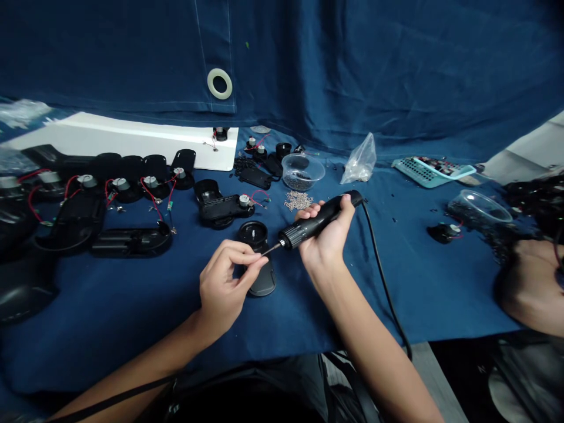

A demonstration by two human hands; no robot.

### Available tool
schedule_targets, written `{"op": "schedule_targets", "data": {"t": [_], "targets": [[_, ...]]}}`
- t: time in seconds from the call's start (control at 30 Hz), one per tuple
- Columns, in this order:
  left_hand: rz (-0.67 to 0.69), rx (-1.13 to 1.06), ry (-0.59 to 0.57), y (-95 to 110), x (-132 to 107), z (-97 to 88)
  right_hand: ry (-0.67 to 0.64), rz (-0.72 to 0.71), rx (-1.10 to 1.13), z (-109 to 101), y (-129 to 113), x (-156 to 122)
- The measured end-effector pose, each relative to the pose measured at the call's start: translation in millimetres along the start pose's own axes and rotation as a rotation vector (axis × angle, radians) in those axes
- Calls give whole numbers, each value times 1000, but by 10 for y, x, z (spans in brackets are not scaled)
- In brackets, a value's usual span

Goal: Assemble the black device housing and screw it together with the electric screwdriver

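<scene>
My right hand (328, 238) is wrapped round a black corded electric screwdriver (319, 220), its bit pointing left and slightly down. At the tip of that bit, the thumb and fingers of my left hand (229, 279) are pinched together. Whatever small piece sits between them, perhaps a screw, is too small to make out. Below and partly behind my left fingers lies a black plastic housing (263, 283) with a round cup-shaped end (252, 233). A pile of small screws (298, 200) is on the blue cloth just beyond the screwdriver.
Several black housings with motors and red wires (132, 239) line the left side. Behind the screws stand a clear tub (303, 171) and a plastic bag (360, 160). A light-blue basket (429, 173) is at back right. Another person's hand (535, 282) is at far right. The screwdriver's cord (382, 276) trails over the table's front edge.
</scene>
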State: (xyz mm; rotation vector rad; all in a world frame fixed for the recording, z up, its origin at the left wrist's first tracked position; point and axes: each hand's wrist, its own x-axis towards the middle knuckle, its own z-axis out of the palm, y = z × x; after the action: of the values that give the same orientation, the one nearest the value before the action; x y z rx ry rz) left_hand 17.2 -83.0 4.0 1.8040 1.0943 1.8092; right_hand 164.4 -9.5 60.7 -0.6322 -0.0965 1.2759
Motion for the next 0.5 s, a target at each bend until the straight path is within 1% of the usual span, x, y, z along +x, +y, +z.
{"op": "schedule_targets", "data": {"t": [0.27,0.5], "targets": [[-41,-6,20,2,-9,11,13,-11,17,-2,20,-8],[-64,-12,0,33,0,4,2,-8,22,-18,31,3]]}}
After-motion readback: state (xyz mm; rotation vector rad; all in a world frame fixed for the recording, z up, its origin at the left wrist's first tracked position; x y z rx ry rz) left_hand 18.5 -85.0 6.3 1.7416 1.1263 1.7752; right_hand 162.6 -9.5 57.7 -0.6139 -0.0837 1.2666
